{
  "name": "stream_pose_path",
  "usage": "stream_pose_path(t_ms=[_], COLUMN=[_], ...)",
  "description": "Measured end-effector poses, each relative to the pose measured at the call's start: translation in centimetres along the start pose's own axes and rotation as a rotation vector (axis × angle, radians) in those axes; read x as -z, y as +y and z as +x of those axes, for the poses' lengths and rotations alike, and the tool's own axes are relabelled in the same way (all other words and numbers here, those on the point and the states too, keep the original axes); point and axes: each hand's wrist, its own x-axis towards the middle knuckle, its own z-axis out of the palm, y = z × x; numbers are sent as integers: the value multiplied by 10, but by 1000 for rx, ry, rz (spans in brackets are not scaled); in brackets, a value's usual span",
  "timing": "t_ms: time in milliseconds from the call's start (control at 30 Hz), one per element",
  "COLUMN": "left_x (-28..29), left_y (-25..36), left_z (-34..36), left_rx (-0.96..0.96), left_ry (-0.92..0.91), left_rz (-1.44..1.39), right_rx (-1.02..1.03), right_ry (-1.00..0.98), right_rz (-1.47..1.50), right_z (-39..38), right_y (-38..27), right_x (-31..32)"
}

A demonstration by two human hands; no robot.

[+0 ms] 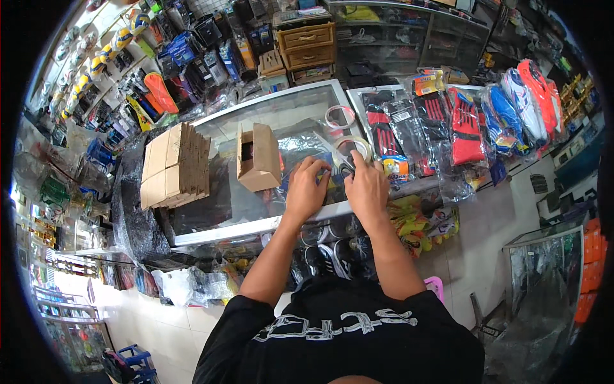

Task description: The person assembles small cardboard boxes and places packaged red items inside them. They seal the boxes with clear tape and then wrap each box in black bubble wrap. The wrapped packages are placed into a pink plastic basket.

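Both my hands are over the glass counter (291, 109), close to its front edge. In my right hand (369, 189) are scissors (346, 168), whose dark handle shows by the thumb and index finger. A roll of clear tape (362, 144) lies right beyond those fingers. My left hand (307, 192) is to the left of the scissors, its fingers bent together; what they pinch, if anything, is too small to make out. A small brown cardboard box (263, 160) stands left of my left hand, with a dark opening in its side.
At the left lies a stack of flattened cardboard boxes (173, 168), next to black bubble wrap (137, 217). A pink-rimmed tape roll (340, 116) is farther back. Bagged red and black socks (467, 131) and bagged shoes (524, 105) cover the right. Shoes (332, 259) sit under the counter.
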Motion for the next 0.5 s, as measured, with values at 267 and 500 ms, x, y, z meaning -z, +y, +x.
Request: stream_pose_path(t_ms=[267, 500], left_x=[-5, -10], left_y=[-5, -7], left_z=[12, 4], left_rx=[64, 5], left_ry=[-91, -37], left_rz=[-42, 57], right_rx=[115, 119], right_ry=[182, 226], right_rz=[54, 96], right_z=[-9, -11], right_y=[12, 12], right_x=[-23, -25])
